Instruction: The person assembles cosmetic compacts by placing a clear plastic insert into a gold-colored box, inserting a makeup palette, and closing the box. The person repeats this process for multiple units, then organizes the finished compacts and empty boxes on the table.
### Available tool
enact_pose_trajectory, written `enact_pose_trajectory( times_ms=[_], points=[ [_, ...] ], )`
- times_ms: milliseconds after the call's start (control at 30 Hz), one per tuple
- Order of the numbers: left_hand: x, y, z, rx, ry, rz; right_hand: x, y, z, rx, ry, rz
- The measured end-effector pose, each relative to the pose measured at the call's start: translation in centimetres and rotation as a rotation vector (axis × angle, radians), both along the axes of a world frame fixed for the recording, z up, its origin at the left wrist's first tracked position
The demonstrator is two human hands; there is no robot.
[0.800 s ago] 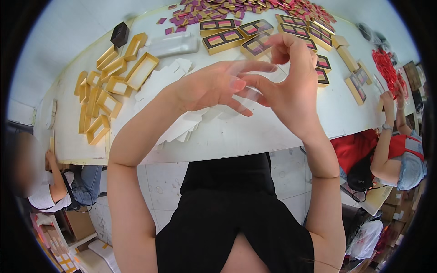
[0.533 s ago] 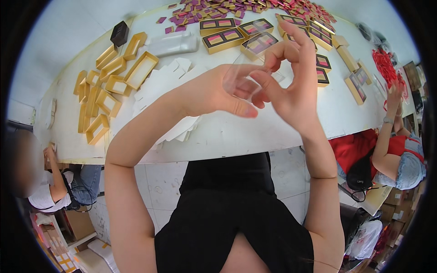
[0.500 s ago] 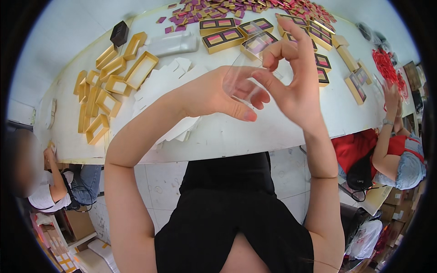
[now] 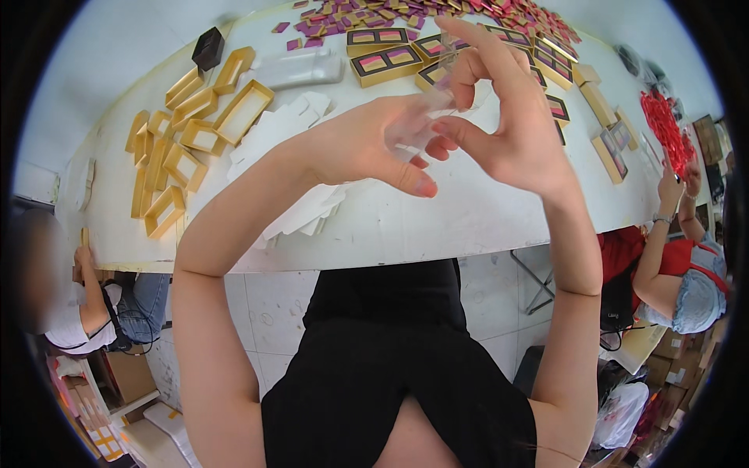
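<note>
My left hand (image 4: 360,142) grips a clear plastic sleeve (image 4: 412,125) above the table, its thumb below and its fingers curled behind. The sleeve is see-through and partly blurred, so its exact shape is hard to make out. At the sleeve's right side, my right hand (image 4: 511,129) has its thumb and bent fingers against the plastic, with the index finger raised. Beyond the hands stand gold boxes with dark-framed windows (image 4: 385,62), showing pink, purple and gold pieces inside. White card pieces (image 4: 269,144) lie in a loose pile under my left forearm.
Empty gold box frames (image 4: 243,113) cluster at the left, near a dark box (image 4: 208,48) and a stack of clear plastic (image 4: 300,69). Small wrapped pieces (image 4: 374,14) cover the far edge. Red cords (image 4: 663,121) lie at the right. Co-workers sit at both sides.
The plastic sleeve has turned and is tilted differently between my hands. My right hand has shifted slightly, its index finger moving left. The co-worker's hands at the right have moved apart.
</note>
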State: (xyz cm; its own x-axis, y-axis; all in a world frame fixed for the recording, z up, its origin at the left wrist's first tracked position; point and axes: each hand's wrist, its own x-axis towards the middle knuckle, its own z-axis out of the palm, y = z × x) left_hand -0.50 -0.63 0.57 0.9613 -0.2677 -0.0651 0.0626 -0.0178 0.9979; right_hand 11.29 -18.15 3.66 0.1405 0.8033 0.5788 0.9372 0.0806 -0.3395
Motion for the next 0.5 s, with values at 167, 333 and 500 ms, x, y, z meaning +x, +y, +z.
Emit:
enact_pose_trajectory(
  times_ms=[167,333,500],
  points=[
    [0.4,-0.3,0.1,-0.101,0.010,0.041,-0.7,1.2,-1.7,0.116,0.212,0.080],
    [0.7,0.3,0.2,-0.121,-0.076,0.072,-0.2,0.7,-0.8,0.097,0.254,0.233],
    [0.1,0.2,-0.5,-0.174,-0.068,0.135,-1.9,0.3,-0.4,0.078,0.450,0.188]
  ],
)
